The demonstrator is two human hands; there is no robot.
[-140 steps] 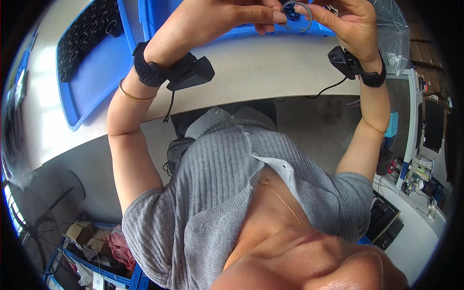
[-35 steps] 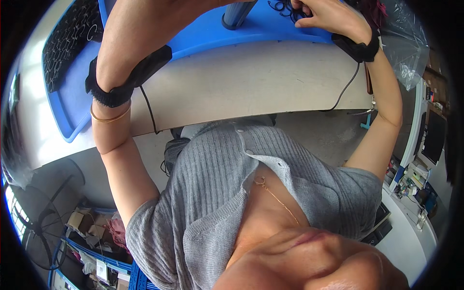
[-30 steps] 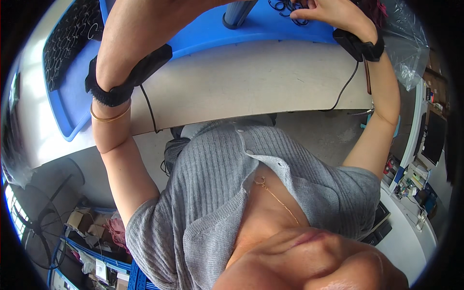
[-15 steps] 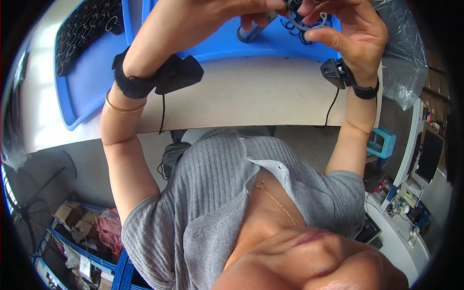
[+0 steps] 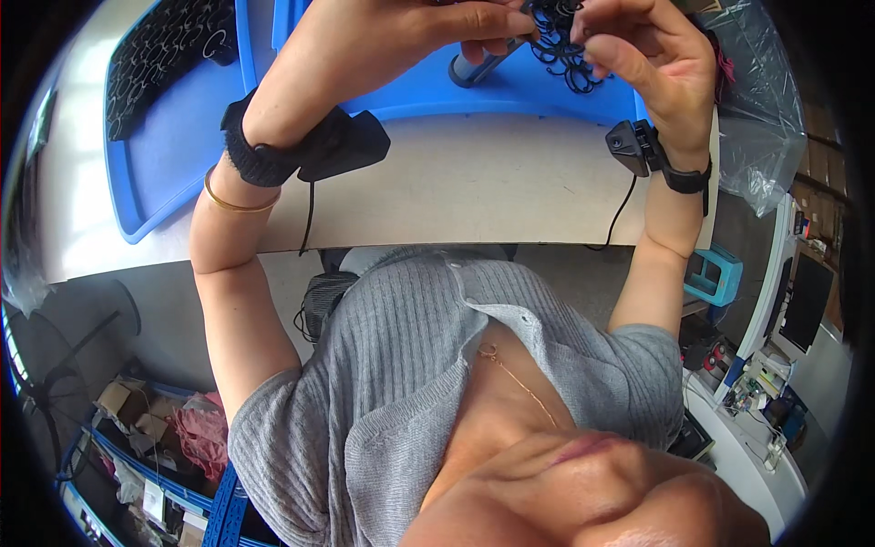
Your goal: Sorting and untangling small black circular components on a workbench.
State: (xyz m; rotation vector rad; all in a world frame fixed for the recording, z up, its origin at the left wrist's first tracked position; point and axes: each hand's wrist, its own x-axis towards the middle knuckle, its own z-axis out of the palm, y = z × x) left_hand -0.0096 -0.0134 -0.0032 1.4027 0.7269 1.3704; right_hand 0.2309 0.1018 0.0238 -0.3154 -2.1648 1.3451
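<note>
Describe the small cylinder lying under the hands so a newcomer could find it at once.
Start at the pale worktable, then the blue tray along its far side. The cylinder lies there below the cluster of black rings: a solid grey-blue tube, unlike the thin rings.

Daylight is washing over a pale worktable (image 5: 474,196). Below its front edge, grey floor (image 5: 164,310) is showing, with cardboard boxes (image 5: 137,415) lying lower left of the table.

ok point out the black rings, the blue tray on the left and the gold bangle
black rings (image 5: 565,46), head view, on the tangled bunch between the fingers
blue tray (image 5: 169,150), head view, on its bare floor
gold bangle (image 5: 239,205), head view, on the band at the left wrist
</note>
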